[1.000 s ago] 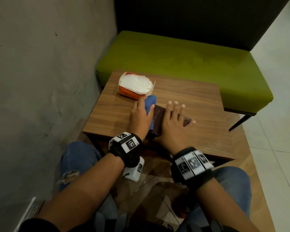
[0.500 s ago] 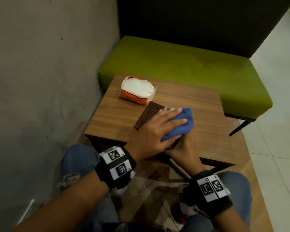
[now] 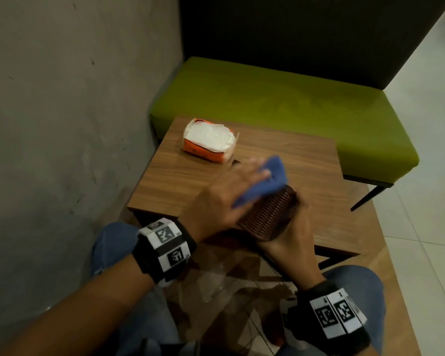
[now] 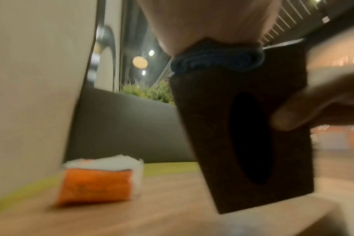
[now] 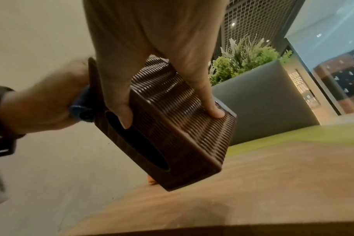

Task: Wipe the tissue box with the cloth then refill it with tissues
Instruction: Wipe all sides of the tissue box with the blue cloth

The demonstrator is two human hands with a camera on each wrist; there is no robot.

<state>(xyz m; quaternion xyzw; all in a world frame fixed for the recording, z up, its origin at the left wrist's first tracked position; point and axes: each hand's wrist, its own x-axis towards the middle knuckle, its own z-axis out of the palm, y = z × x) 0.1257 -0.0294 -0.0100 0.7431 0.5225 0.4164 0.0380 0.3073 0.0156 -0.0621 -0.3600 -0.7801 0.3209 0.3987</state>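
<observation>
Now the right hand (image 3: 290, 242) grips the tilted tissue box (image 3: 267, 214); flat left hand (image 3: 221, 199) fingers press the cloth (image 3: 270, 181) onto it.

Head looks down; close wrist views share tissue box (image 5: 172, 135).

The head view is dim and warm: the wall (image 3: 62, 124) is murky, the floor tiles (image 3: 427, 124) at the right edge brightest. Motion blur smears the left hand (image 3: 216, 201) and cloth (image 3: 272, 176). The left wrist view is soft all over, the tissue pack (image 4: 95, 185) fuzzy, lamps (image 4: 140, 62) glowing unfocused at upper centre. The right wrist view is sharper; highlights glint on the tissue box (image 5: 182, 119), and a faint shadow darkens the tabletop (image 5: 273, 183) at lower centre.
</observation>
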